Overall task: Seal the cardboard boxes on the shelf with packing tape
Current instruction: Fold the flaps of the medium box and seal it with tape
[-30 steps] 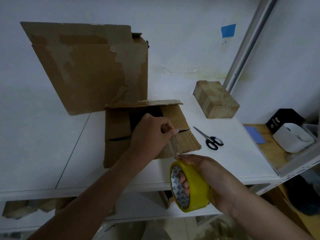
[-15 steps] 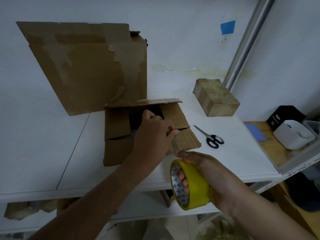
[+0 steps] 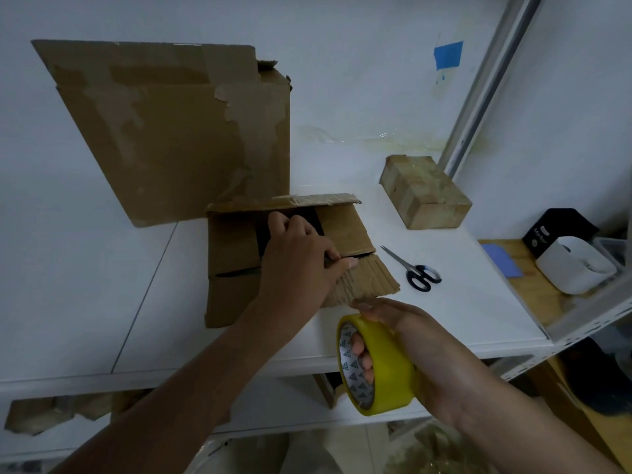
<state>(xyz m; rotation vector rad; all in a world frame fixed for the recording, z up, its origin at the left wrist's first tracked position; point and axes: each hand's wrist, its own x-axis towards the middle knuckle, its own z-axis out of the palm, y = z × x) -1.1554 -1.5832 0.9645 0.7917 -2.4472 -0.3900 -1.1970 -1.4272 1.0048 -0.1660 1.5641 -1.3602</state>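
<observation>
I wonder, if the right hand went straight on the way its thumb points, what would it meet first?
Probably the open box's torn front flap, just beyond the right hand; depth is unclear.

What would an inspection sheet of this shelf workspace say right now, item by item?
Surface: white shelf, a seam line across its left part.
Job's things: open box, flaps unsealed; large box standing behind it; small box at back right, looks taped; yellow tape roll held in front of the shelf edge.
Clutter: scissors, blades together, right of the open box.
Hands: left hand grips a flap of the open box; right hand holds the tape roll, fingers through its core.
Cables: nothing seen.
Surroundings: blue tape patch on the wall; black box and white container on a wooden surface at right; cardboard on the shelf below.
</observation>
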